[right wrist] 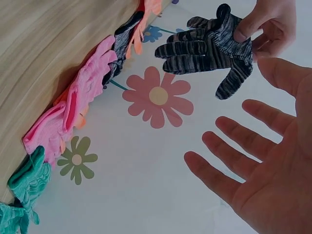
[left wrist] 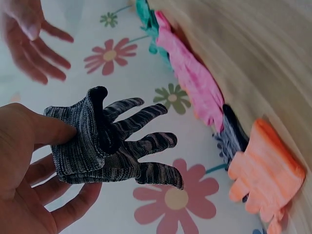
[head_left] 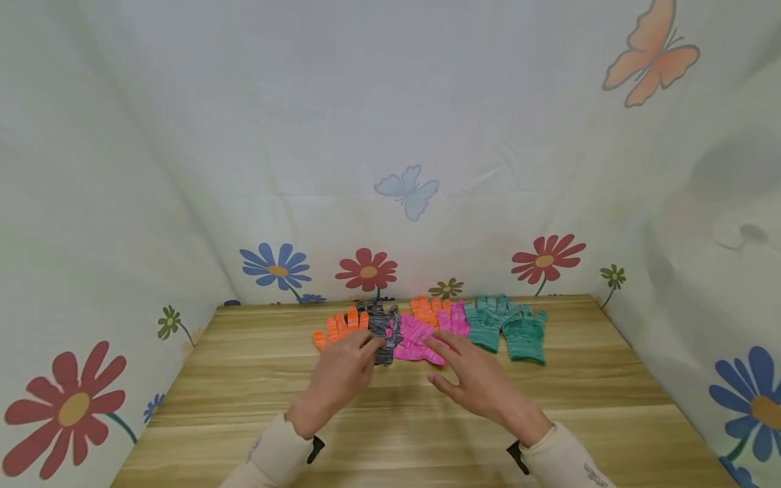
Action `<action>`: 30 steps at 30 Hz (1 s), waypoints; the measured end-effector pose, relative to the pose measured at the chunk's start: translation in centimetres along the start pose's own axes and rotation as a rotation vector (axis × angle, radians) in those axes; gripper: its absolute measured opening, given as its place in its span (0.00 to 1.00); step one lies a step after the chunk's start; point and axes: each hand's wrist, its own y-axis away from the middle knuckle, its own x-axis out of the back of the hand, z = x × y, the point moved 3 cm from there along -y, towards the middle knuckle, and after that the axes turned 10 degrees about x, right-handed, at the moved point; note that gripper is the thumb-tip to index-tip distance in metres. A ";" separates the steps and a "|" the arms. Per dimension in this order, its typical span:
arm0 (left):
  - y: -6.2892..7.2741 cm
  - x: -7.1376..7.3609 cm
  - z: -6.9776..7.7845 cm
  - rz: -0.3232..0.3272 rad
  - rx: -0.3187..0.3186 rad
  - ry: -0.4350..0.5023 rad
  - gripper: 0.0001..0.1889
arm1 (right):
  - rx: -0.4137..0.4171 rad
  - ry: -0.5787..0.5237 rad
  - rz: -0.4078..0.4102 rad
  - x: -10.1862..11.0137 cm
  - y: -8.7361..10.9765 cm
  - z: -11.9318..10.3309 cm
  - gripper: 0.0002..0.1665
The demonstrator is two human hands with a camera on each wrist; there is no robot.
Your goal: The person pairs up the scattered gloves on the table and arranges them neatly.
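Observation:
My left hand (head_left: 342, 369) pinches a black-and-grey knit glove (left wrist: 80, 153) by its cuff, thumb on one side and fingers on the other. The glove is held up off the table, its fingers pointing away from my hand. With fingers spread and holding nothing, my right hand (right wrist: 270, 161) hovers beside it, apart from the glove. In the head view the right hand (head_left: 476, 373) appears in front of a pink glove (head_left: 417, 339). Another black-and-grey glove (right wrist: 119, 48) lies on the table, partly covered by an orange glove (left wrist: 268, 170).
Along the back of the wooden table (head_left: 427, 420) lies a row of gloves: a second orange one (head_left: 427, 308), a second pink one (head_left: 454, 318) and two green ones, the left (head_left: 485, 329) touching the right (head_left: 526, 339). A flower-printed white curtain (head_left: 305, 135) surrounds the table.

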 end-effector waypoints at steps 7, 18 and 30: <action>0.4 -1.2 2.1 -0.088 -0.077 -0.023 0.14 | 0.047 0.041 0.031 -0.3 0.4 0.1 0.33; 2.3 -4.1 3.8 -0.265 -0.116 0.001 0.13 | 0.010 -0.010 -0.131 -2.0 1.5 0.0 0.34; 4.2 -5.9 5.0 -0.473 -0.100 0.033 0.12 | -0.007 -0.072 -0.254 -4.2 2.3 0.2 0.31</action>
